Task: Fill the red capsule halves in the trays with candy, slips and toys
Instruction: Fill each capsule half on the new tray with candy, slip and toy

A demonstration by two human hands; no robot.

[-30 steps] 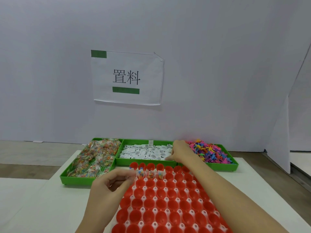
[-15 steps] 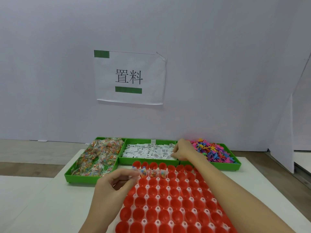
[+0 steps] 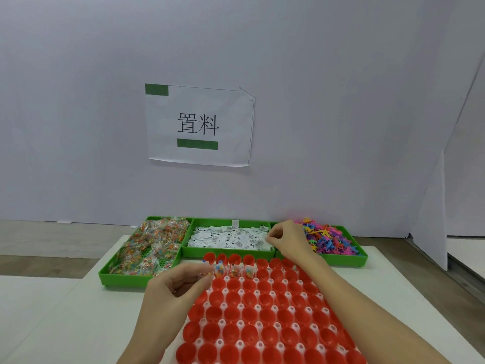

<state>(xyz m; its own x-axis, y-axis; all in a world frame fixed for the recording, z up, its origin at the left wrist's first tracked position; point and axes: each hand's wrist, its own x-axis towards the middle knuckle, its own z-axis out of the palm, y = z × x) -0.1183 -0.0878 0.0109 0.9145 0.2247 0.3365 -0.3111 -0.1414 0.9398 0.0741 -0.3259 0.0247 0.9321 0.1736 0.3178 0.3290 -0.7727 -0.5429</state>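
Wall: a plain pale wall (image 3: 341, 101) stands behind everything, with a paper sign (image 3: 199, 126) taped to it, printed with two black characters and green bars.
Surface: a white surface (image 3: 65, 324) carries all the work things; the red capsule tray is the landmark for every place below.
Capsule tray: a white tray (image 3: 258, 315) packed with rows of open red capsule halves sits nearest the person and runs off the bottom edge of the view.
Candy bin: a green bin (image 3: 147, 254) heaped with clear packets of coloured candy lies beyond the tray's far-left corner.
Slip bin: a green bin (image 3: 231, 236) of white printed slips sits just behind the tray's far edge.
Toy bin: a green bin (image 3: 333, 239) of bright plastic toys lies beyond the tray's far-right corner.
Left hand: the left hand (image 3: 178, 287) hovers over the tray's far-left corner, fingers curled around a small clear candy packet (image 3: 206, 275).
Right hand: the right hand (image 3: 287, 239) reaches past the tray's far edge into the slip bin, fingertips pinched on the slips; whether one is lifted I cannot tell.
Progress: three candy packets (image 3: 234, 270) stand in halves of the second row from the far edge; no slip or toy shows in any half, and nearly every half looks unfilled, so the job seems barely begun.
Change: compared with a second ago, both hands sit in nearly the same places relative to the tray, and the count of filled halves has not grown.
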